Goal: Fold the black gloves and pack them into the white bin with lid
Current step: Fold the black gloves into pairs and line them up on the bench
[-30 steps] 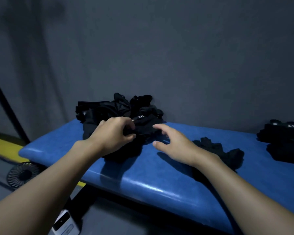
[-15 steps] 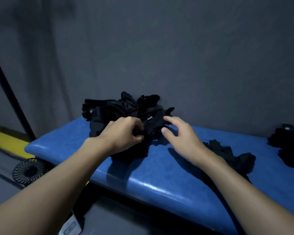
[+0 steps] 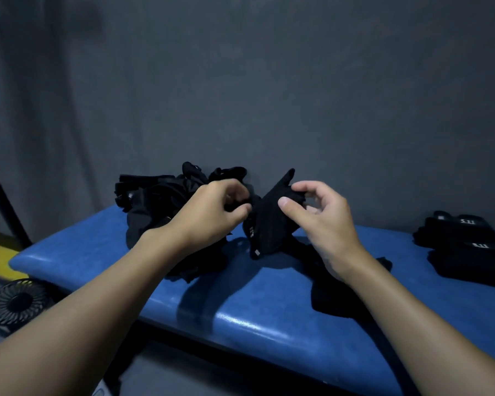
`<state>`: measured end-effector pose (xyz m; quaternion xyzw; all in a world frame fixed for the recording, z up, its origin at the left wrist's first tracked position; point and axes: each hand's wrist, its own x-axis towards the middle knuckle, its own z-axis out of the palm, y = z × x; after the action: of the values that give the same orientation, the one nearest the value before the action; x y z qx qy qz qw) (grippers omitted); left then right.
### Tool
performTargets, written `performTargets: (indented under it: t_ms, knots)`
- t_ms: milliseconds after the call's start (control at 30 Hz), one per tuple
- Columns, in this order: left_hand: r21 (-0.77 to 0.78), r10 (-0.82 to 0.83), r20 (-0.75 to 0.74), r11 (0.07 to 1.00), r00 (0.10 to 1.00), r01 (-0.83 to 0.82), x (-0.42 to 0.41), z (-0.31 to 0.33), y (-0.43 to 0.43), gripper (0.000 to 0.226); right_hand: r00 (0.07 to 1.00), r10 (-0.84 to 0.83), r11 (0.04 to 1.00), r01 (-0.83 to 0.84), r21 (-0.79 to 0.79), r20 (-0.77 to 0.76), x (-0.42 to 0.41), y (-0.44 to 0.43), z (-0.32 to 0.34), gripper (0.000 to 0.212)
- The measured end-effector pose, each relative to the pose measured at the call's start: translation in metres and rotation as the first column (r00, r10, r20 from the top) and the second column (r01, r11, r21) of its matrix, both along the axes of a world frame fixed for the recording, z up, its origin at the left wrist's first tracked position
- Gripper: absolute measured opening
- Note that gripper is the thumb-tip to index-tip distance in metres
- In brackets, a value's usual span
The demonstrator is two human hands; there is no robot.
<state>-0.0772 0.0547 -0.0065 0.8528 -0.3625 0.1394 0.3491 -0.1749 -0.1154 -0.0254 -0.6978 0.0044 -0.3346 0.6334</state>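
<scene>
A dark grey wall backs a blue padded desk [image 3: 269,318]. A heap of black gloves [image 3: 160,201] lies at its left end, and a folded stack [image 3: 469,247] sits at the right edge. Between them, held above the desk, one black glove [image 3: 269,224] is pinched by both hands: the left hand [image 3: 212,212] grips its left edge, the right hand [image 3: 323,221] its upper right part. A small black fan [image 3: 16,302] sits on the floor at the lower left.

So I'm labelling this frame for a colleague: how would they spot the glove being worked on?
Find the blue padded bench along the grey wall. Above its middle, the left hand and right hand each pinch one black fabric glove. Only it is lifted off the bench.
</scene>
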Motion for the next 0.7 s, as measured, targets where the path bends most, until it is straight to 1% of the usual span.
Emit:
performTargets:
  t_ms: [67,133,200,267,400,433,600,700]
  knots:
    - [-0.096,-0.059,-0.058,0.994,0.997,0.054,-0.004,0.005,-0.014,0.031,1.000,0.018,1.000,-0.018,0.024,-0.006,-0.007,-0.007,0.002,0.024]
    - [-0.167,-0.116,-0.137,0.982,0.984,0.093,-0.008,0.008,-0.028,0.048,1.000,0.028,1.000,-0.028,0.013,-0.002,-0.014,-0.013,0.003,0.023]
    - [-0.197,-0.159,-0.198,0.973,0.967,0.120,-0.011,0.010,-0.041,0.054,0.999,0.054,0.999,-0.054,-0.011,0.005,-0.022,-0.019,0.006,0.023]
    - [-0.223,-0.212,-0.251,0.962,0.945,0.156,-0.017,0.011,-0.051,0.049,0.998,0.070,0.996,-0.070,-0.045,-0.002,-0.030,-0.025,0.007,0.028]
    - [-0.298,-0.320,-0.312,0.927,0.895,0.228,-0.025,0.010,-0.067,0.015,0.997,0.067,0.994,-0.069,-0.087,-0.027,-0.046,-0.039,0.007,0.030]
    - [-0.320,-0.342,-0.320,0.917,0.884,0.239,-0.028,0.011,-0.070,0.009,0.998,0.063,0.994,-0.065,-0.087,-0.030,-0.049,-0.043,0.007,0.032]
    - [-0.425,-0.400,-0.359,0.874,0.844,0.233,-0.037,0.016,-0.082,0.006,0.994,0.088,0.996,-0.088,0.002,-0.060,-0.064,-0.065,0.007,0.052]
    - [-0.492,-0.432,-0.374,0.842,0.820,0.219,-0.040,0.019,-0.087,0.008,0.988,0.091,0.995,-0.095,-0.027,-0.127,-0.072,-0.076,0.005,0.057]
